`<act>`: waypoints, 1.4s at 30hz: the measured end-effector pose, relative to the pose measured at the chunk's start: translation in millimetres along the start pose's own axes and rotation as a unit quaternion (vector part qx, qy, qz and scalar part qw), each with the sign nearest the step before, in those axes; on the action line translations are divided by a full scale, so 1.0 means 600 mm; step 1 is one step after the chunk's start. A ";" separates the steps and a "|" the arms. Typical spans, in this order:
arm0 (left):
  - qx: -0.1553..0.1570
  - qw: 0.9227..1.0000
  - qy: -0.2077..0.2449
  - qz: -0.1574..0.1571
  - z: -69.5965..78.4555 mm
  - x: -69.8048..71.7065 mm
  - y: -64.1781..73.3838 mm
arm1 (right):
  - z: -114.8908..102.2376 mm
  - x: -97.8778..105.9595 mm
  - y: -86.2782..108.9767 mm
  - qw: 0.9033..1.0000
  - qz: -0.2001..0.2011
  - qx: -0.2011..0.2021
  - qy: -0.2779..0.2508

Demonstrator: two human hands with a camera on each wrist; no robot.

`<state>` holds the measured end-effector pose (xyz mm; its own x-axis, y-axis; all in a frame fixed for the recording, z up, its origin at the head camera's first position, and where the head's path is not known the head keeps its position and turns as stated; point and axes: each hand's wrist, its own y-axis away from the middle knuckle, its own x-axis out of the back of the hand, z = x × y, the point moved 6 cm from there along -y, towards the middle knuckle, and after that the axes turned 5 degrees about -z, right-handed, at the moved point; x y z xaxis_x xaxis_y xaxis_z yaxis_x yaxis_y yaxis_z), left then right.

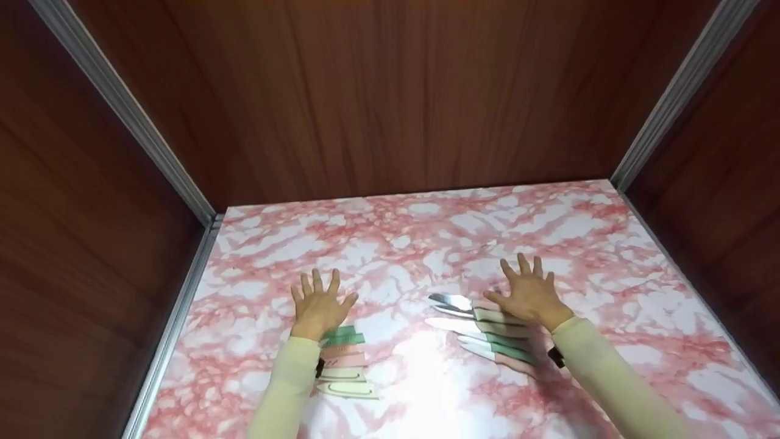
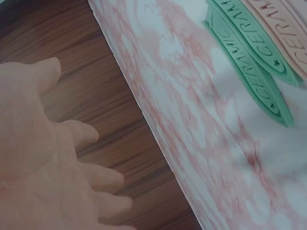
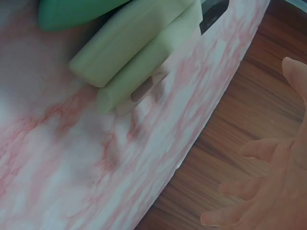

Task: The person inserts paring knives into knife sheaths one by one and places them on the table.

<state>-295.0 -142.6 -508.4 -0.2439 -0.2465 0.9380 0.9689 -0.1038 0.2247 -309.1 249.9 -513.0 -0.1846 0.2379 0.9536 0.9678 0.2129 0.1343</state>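
My left hand (image 1: 318, 310) is spread with fingers straight and holds nothing. Beside its wrist lies a stack of flat blade sheaths: green sheaths (image 2: 256, 76) with raised CERAMIC lettering, peach sheaths (image 1: 344, 356) and cream sheaths (image 1: 350, 390). My right hand (image 1: 533, 296) is likewise spread, fingers and thumb apart, nothing in it. Below and left of it, a row of knives points leftward; the white blades (image 1: 451, 324) join cream handles (image 3: 139, 40), green handles (image 1: 509, 342) and a peach handle (image 1: 515, 364). A shiny blade (image 1: 451, 300) tops the row. My right hand partly hides the handles.
The pink-and-white marbled tabletop (image 1: 390, 244) carries both groups, with a gap between them. Dark wood panels (image 1: 390, 97) stand at the back and both sides, joined by metal corner posts (image 1: 140, 122). Bright glare lies on the front middle.
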 end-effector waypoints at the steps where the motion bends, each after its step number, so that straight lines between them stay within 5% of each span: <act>1: -0.006 1.000 0.008 -0.006 0.002 0.002 -0.001 | -0.001 0.004 0.001 1.000 0.005 0.003 0.002; 10: -0.072 0.994 0.051 -0.070 -0.005 -0.020 0.010 | -0.006 0.008 0.016 0.998 0.038 0.050 0.010; 22: -0.112 0.993 0.024 -0.031 -0.036 -0.057 0.021 | 0.004 -0.016 0.040 0.996 0.030 0.082 -0.029; 42: -0.156 0.987 -0.012 0.028 -0.045 -0.072 0.010 | 0.038 -0.045 0.099 0.992 0.061 0.092 -0.064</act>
<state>-279.7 -158.7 -554.5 -0.1860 -0.2375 0.9534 0.9200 -0.3827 0.0842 -250.7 277.5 -536.7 -0.0988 0.3878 0.9165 0.9392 0.3408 -0.0430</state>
